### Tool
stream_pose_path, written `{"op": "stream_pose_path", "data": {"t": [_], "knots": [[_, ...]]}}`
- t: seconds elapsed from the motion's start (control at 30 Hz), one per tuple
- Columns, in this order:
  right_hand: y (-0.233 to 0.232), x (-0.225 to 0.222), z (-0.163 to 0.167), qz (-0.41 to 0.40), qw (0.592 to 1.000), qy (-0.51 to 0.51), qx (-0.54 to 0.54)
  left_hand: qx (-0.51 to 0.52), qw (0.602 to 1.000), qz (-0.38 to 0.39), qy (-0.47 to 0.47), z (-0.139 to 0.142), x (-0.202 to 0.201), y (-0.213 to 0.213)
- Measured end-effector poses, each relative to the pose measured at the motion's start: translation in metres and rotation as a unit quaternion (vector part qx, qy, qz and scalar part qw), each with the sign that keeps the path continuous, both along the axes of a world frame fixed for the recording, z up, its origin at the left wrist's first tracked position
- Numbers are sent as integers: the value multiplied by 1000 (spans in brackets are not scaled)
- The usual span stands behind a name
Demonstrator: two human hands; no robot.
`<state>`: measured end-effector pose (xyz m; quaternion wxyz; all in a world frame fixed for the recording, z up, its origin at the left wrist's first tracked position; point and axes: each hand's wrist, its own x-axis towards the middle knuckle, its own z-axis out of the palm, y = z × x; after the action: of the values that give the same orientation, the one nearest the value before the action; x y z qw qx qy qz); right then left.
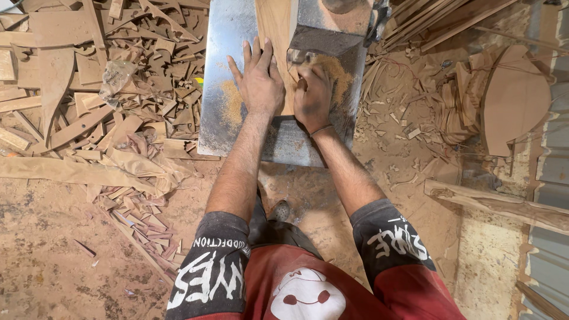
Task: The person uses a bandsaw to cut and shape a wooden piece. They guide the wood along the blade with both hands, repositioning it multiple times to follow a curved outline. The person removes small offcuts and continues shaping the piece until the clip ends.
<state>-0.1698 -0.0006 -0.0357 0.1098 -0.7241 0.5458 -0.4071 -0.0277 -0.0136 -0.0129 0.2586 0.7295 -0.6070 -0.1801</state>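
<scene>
Pressing a wooden board flat onto the metal desk of what looks like a saw machine, the person works with both hands side by side near the desk's near edge; the left hand lies palm down with fingers spread wide, half on the board's left edge and half on the bare metal, so its grip encloses nothing and only bears down; the right hand sits just beside it with fingers curled under, pushing at the board's near end, and whether it pinches anything I cannot tell; the board runs from the hands toward the far edge of the desk, along its middle; a dark guard or housing stands over the board's right side at the far right, and a drift of sawdust lies touching the right hand, with another patch toward the left edge; the step in hand seems to be feeding the board into the cut; the next move calls, by my judgement, for a steady forward push with the fingers kept clear of the blade line, which is hidden; offcuts litter the floor to the left.
</scene>
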Motion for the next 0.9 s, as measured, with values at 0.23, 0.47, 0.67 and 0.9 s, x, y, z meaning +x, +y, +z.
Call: {"op": "stream_pose_path", "data": {"t": [0.23,0.47,0.67,0.9], "knots": [[-1,2,4,-16,1000,15,16,-6,1000,2,5,-2,0,-5],[-6,3,9,-2,1000,14,16,-16,1000,9,2,-9,-1,-9],[-9,2,7,-3,999,8,42,-17,1000,19,-1,-13,-4,-13],[-18,0,6,-8,997,33,71,-23,999,30,-9,-14,-5,-16]]}}
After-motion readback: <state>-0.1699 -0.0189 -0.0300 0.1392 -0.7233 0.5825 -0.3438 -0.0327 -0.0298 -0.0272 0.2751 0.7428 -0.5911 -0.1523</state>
